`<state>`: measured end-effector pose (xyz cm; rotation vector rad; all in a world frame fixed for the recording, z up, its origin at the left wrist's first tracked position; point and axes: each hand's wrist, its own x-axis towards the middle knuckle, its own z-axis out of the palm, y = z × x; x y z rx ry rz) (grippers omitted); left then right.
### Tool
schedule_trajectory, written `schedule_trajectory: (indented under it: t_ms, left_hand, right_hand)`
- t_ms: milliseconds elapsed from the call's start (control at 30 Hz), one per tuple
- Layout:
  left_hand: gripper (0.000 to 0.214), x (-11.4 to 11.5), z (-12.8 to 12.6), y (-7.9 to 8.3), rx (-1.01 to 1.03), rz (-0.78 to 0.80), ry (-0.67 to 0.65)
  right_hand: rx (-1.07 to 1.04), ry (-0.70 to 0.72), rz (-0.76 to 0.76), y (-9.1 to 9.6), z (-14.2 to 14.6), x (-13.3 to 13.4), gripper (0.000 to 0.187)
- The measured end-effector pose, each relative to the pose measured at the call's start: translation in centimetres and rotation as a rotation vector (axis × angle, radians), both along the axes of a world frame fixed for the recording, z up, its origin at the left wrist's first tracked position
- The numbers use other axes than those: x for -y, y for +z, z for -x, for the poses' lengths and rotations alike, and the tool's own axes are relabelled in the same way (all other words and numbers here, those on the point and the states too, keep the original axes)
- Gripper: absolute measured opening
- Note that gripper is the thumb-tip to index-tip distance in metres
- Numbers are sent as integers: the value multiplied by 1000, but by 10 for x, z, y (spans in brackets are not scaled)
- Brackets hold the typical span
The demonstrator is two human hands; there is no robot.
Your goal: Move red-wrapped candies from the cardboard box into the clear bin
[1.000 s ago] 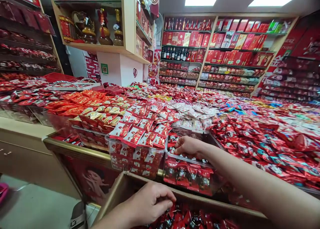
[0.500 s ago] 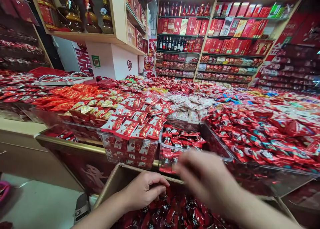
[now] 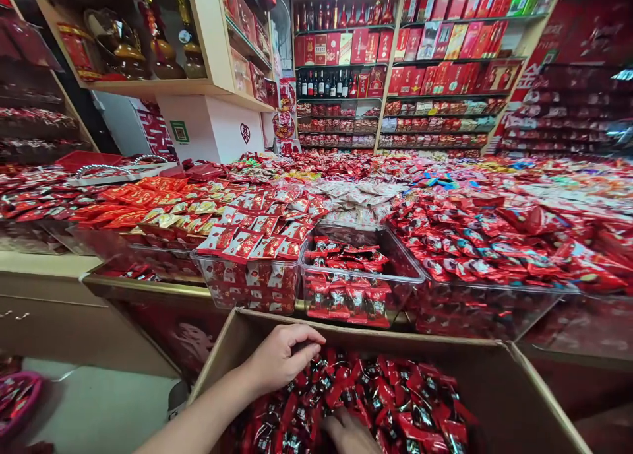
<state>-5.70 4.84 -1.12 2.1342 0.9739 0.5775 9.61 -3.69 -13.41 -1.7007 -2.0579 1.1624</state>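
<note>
A cardboard box stands in front of me, holding many small candies in dark red, shiny wrappers. My left hand hovers over the left part of this heap. Its fingers are curled, thumb and index tips close together; whatever they may hold is hidden. Low in the picture, my right hand reaches in among the candies, its fingers smeared and partly hidden. Just beyond the box is a clear plastic bin, part filled with similar red-and-black wrapped candies laid in rows.
Left of that bin stands a clear bin heaped with red-and-white packets. At right is a pile of red packets. Shelves with bottles and boxes line the back. A pink basket sits on the floor at left.
My right hand has come down from in front of the clear bin into the candies in the box. My left hand stays nearly in place. The view has shifted somewhat.
</note>
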Motion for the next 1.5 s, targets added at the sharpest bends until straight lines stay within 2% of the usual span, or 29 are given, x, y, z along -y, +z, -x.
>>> schedule_trajectory:
  t_ms: [100,200,267,333,400,467,500,567,633,733,833,967,1033,1100,1167,1233,1267,1333,1433,1500]
  left_hand:
    - [21,4,-2,-2,-63,-19,-55]
    - [21,9,-5,-6,-132,-8,-154]
    - [24,13,-8,-9,-133,50,-141]
    - [35,18,-13,-10,-75,186,-115]
    - [48,23,-20,-8,52,396,-164]
    - [51,28,-27,-3,194,601,-225]
    - [50,29,-31,0,248,681,-212]
    - [52,31,-37,5,317,795,-132]
    - [46,31,-41,8,366,813,-86]
    - [35,32,-45,7,391,711,-54]
    - [33,34,-47,1,408,616,-3]
    - [35,36,-43,-1,442,570,30]
    - [37,36,-37,1,462,549,29]
    - [33,33,-31,1,481,555,42]
    - [27,30,-27,-1,471,577,73]
    - [23,27,-25,-6,440,604,96]
    - [23,26,-25,-9,423,618,99]
    - [22,26,-25,-15,389,630,98]
    - [21,26,-25,-22,354,619,93]
    - [20,27,-25,-24,343,615,95]
  right_hand:
    - [-39,-9,113,5,3,0,57]
    - [-131,-24,126,20,-7,-5,43]
    - [-243,-90,43,37,-17,-11,35]
    - [-430,-152,-52,58,-25,-16,27]
    - [-625,-200,-113,79,-29,-19,21]
    - [-776,-226,-116,97,-31,-19,21]
    - [-839,-236,-108,104,-32,-18,23]
    - [-935,-219,-69,117,-36,-15,27]
    - [-958,-184,-22,127,-41,-13,27]
    - [-877,-249,-43,131,-47,-13,23]
    - [-803,-373,-119,124,-49,-16,23]
    - [-727,-344,-100,121,-50,-15,23]
    - [-641,-321,-213,136,-53,-13,21]
    - [-552,-361,-408,163,-59,-17,20]
    - [-457,-430,-600,197,-64,-31,22]
    - [-322,-431,-702,225,-66,-57,21]
    - [-249,-395,-694,234,-66,-72,20]
    - [-131,-288,-581,241,-61,-104,16]
    - [-40,-114,-308,231,-48,-143,11]
    - [-37,-37,-166,218,-39,-159,9]
